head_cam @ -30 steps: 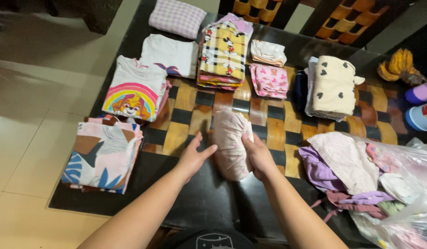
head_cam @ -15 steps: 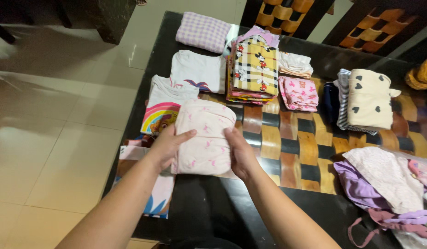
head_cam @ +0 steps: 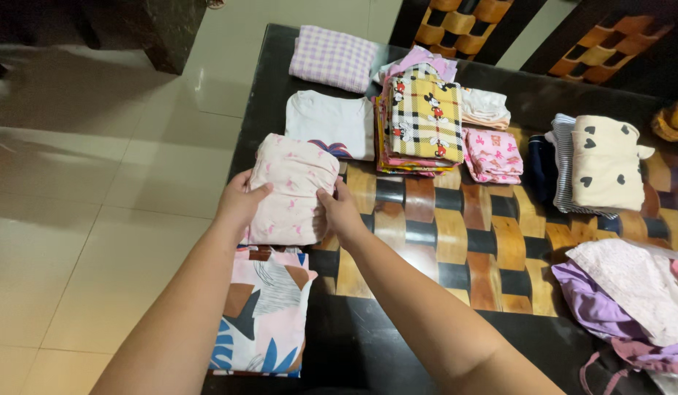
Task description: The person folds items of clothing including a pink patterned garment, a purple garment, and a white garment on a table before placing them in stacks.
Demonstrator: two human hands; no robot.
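A folded pale pink garment with a small print (head_cam: 291,189) lies at the left side of the dark table (head_cam: 427,234). My left hand (head_cam: 240,201) grips its left edge and my right hand (head_cam: 340,212) grips its right edge. It rests over the spot where a rainbow-print shirt lay, just above a folded leaf-print piece (head_cam: 269,311) and below a white folded shirt (head_cam: 330,123).
Folded stacks line the table: a lilac checked piece (head_cam: 333,57), a yellow plaid cartoon stack (head_cam: 421,121), a pink printed piece (head_cam: 492,155), a cream piece with hearts (head_cam: 606,161). Loose purple and white clothes (head_cam: 624,292) lie at the right. Tiled floor (head_cam: 98,183) is to the left.
Both hands carried the pink folded garment from the table's middle leftward onto the rainbow-print shirt pile. The view shifted left with them.
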